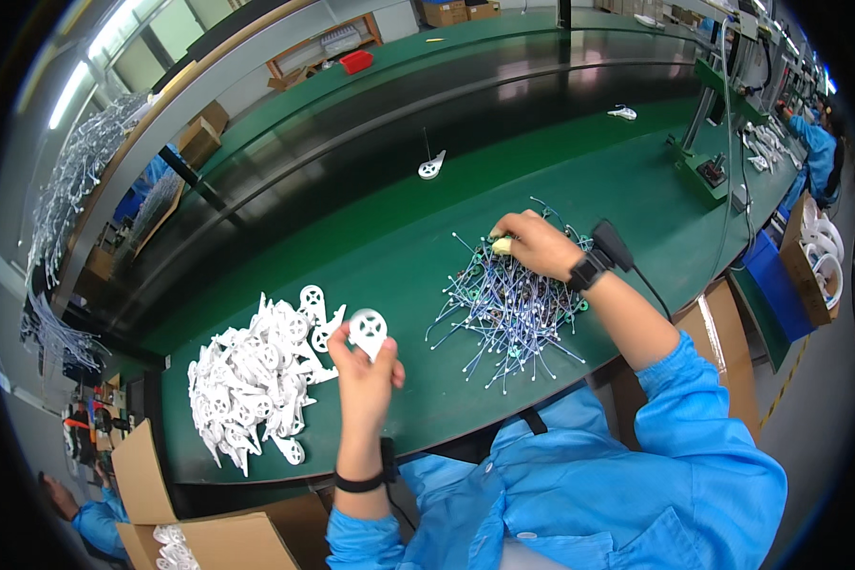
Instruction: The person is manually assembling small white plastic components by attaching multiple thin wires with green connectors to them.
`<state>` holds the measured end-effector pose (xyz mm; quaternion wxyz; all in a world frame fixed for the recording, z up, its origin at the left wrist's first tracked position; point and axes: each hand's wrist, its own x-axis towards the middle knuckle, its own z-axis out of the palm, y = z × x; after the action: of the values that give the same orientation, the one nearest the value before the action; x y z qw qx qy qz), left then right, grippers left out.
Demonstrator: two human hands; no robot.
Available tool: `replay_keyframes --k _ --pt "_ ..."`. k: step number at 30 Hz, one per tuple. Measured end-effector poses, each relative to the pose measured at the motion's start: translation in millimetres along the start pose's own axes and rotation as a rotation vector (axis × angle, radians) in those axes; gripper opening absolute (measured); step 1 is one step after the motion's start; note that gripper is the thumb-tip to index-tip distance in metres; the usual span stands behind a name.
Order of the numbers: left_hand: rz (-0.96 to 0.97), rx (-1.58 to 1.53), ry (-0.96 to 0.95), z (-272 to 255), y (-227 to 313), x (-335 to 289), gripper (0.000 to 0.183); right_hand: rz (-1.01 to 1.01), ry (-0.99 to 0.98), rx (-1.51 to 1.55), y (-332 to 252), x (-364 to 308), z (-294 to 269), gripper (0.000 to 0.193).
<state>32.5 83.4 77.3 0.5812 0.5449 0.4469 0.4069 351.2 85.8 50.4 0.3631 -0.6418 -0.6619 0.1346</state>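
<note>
My left hand (366, 385) pinches a white plastic part (368, 330) with a round, spoked end and a tapering tail, raised above the table. Close to its left lies a large heap of similar white plastic parts (247, 385). On the right, my right hand (532, 243) reaches into the far side of a pile of thin blue-and-white wired pieces (513, 318). Its fingers are drawn together, with yellow covers on the fingertips. What they hold, if anything, is hidden among the wires.
One white part with a thin upright wire (431, 167) lies on the belt beyond the green table (389, 256), another white part (623, 112) farther right. A bench press (708, 142) stands at the right. Open cardboard boxes (237, 541) flank me. Co-workers sit at both edges.
</note>
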Motion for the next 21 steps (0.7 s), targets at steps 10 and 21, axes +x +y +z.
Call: replay_keyframes --k 10,21 --pt "-0.180 -0.487 -0.157 44.9 -32.9 -74.4 0.034 -0.033 0.539 1.035 -26.9 -69.2 -13.9 0.028" --pt "-0.191 -0.622 -0.192 53.1 -14.4 -88.6 0.039 -0.288 0.285 1.201 -111.6 -133.3 18.9 0.030"
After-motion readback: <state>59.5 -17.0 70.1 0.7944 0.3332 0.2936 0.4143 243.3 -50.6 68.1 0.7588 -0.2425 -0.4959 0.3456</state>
